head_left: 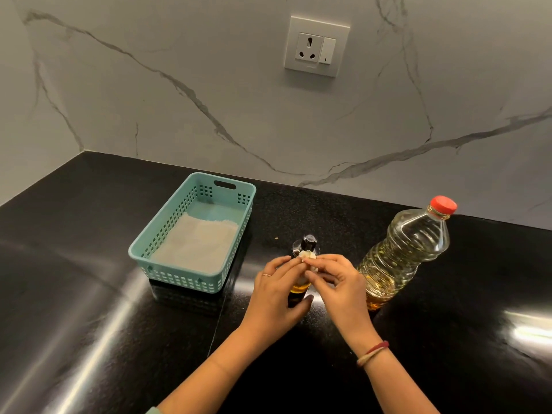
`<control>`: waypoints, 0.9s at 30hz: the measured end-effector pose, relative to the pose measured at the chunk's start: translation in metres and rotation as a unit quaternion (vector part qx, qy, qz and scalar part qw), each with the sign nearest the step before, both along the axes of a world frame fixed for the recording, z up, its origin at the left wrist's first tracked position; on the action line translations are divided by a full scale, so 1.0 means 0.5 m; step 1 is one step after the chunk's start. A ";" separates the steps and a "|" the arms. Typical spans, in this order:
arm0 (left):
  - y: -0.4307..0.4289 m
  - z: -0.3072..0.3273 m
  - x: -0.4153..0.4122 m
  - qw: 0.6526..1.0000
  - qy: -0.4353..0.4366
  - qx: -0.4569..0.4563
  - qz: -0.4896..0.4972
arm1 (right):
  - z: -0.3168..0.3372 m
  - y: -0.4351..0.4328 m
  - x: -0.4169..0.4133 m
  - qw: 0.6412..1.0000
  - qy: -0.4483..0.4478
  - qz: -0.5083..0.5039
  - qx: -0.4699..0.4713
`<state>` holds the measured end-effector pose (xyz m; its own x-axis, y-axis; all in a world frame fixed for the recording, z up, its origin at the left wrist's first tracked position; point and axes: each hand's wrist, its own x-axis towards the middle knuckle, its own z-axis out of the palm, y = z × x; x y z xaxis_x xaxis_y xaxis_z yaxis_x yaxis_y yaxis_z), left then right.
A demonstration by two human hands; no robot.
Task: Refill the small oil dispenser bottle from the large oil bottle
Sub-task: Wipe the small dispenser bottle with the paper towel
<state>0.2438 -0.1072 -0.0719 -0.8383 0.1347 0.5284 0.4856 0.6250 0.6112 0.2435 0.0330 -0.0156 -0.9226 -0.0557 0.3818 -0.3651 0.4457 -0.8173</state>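
Left hand (276, 292) grips the small dispenser bottle (307, 245); right hand (339, 282) pinches a pale wad (307, 256) at its neck.

A teal slotted basket (191, 231) holding folded paper (195, 245) sits on the black counter (89, 264) below a wall socket (316, 46).

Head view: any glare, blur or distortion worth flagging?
Head view: bright glare streaks on the black countertop, lower-left and right of frame; wall socket skewed by the wide lens; large oil bottle sharp, with highlights; small dispenser bottle dark, gripped by the left hand; pale wad pinched by the right hand too soft to identify.
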 end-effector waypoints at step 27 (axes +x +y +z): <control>0.007 0.012 -0.086 0.980 -0.141 0.141 0.010 | -0.008 0.013 -0.076 0.989 -0.030 -0.135 0.055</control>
